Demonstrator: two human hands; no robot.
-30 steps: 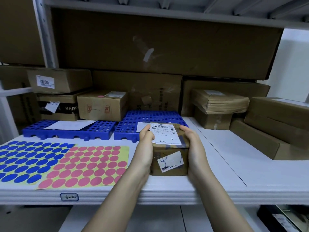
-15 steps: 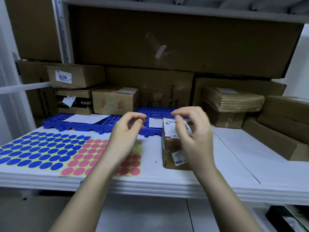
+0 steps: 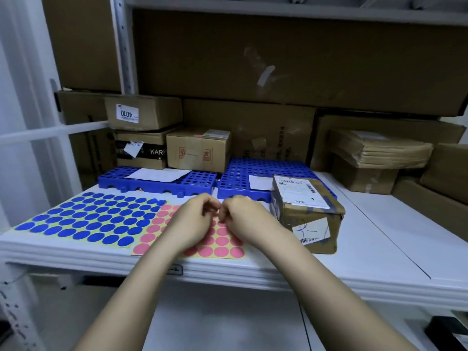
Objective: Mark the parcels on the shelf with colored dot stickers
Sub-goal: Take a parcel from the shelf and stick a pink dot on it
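Note:
A small brown parcel [image 3: 312, 216] with a white shipping label on top stands on the white shelf [image 3: 367, 252], right of my hands. A sheet of pink dot stickers [image 3: 215, 245] lies at the shelf's front, with a sheet of blue dot stickers [image 3: 86, 220] to its left. My left hand [image 3: 192, 224] and my right hand [image 3: 243, 217] hover over the pink sheet. Their curled fingertips meet and pinch at its far edge. What lies between the fingertips is hidden.
Two blue perforated plastic pallets [image 3: 157, 182] [image 3: 253, 173] with paper slips lie behind the sheets. Cardboard boxes [image 3: 198, 149] [image 3: 143, 112] are stacked along the back, and more [image 3: 379, 150] [image 3: 435, 201] at the right. A white upright post [image 3: 121, 46] stands at the left.
Both hands let go of the small parcel, which now stands on the shelf. They moved left and down onto the pink sticker sheet, fingers closing together. The camera view shifted left.

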